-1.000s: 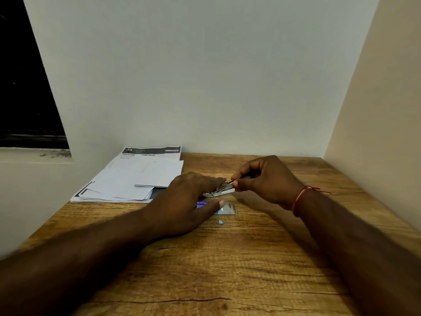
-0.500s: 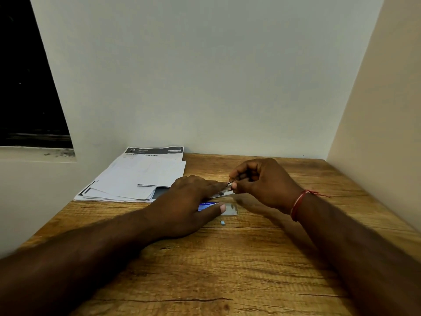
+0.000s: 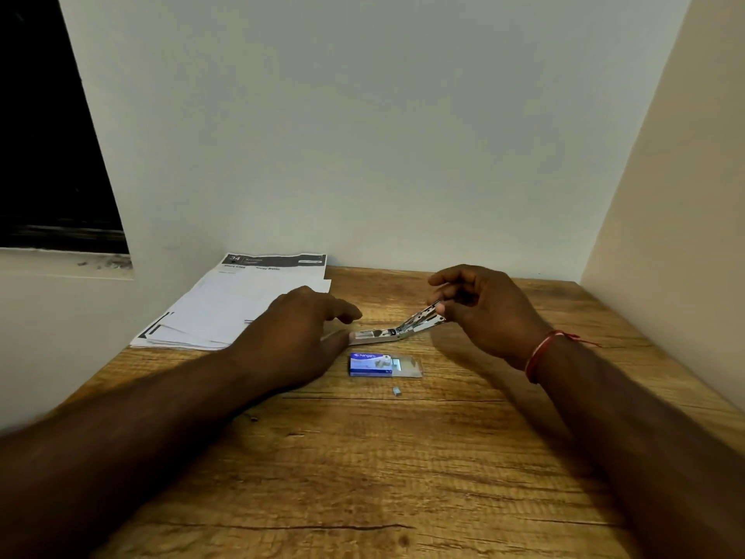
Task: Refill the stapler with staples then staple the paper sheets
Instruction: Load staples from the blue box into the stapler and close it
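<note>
Between the hands lies the open stapler (image 3: 377, 336), long axis hand to hand: right hand (image 3: 490, 316) pinches its raised arm, left hand (image 3: 294, 336) slack at its base. Staple box (image 3: 370, 365) sits nearer the left.

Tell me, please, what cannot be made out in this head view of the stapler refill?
All in the head view:
The channel of the stapler: too small to tell whether staples are loaded.
Its raised arm's tip: covered by fingers of the right hand pinching it.
The tray of the staple box: blurred, contents unclear.
The near corner of the paper sheets: hidden behind the left hand.
The top sheet's header print: too small to read.
</note>
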{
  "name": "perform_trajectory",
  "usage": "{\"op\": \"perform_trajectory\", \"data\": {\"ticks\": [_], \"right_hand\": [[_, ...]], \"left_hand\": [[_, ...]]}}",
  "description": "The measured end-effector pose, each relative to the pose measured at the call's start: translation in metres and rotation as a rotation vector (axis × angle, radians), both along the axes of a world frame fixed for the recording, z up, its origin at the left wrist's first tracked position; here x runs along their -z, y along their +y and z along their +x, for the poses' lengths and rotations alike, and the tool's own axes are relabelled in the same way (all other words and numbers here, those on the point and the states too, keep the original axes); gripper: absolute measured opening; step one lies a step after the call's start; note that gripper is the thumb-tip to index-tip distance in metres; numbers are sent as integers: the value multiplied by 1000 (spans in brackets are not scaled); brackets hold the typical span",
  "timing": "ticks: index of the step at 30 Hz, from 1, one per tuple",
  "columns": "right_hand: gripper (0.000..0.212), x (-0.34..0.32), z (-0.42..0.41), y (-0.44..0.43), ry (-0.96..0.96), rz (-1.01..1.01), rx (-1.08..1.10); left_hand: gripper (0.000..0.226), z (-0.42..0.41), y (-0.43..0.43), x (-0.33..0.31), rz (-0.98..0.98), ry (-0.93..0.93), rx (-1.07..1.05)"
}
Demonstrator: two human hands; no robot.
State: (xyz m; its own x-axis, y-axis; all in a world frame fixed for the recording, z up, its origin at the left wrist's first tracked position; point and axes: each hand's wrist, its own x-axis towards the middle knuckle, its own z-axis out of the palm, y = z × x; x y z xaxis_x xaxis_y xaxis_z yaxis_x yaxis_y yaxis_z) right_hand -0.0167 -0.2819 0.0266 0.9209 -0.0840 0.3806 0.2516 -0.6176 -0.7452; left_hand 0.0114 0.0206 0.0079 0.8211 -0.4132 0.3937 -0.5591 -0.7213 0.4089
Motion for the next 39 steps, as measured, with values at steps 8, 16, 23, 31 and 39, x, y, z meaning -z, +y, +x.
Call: {"op": "perform_trajectory", "data": {"ticks": [8, 16, 23, 31, 39], "right_hand": [[40, -1, -1, 2, -92, -121, -29], [61, 1, -7, 20, -196, -102, -87], [77, -6, -23, 46, -363, -439, -149], [95, -5, -26, 60, -412, -441, -120], [105, -5, -31, 63, -418, -469, -137]], "left_hand": [[26, 6, -3, 3, 13, 27, -11], [19, 4, -7, 7, -73, 16, 42], [39, 2, -15, 4, -373, -58, 116], [52, -3, -17, 4, -525, -19, 183], [49, -3, -18, 8, -571, -28, 202]]}}
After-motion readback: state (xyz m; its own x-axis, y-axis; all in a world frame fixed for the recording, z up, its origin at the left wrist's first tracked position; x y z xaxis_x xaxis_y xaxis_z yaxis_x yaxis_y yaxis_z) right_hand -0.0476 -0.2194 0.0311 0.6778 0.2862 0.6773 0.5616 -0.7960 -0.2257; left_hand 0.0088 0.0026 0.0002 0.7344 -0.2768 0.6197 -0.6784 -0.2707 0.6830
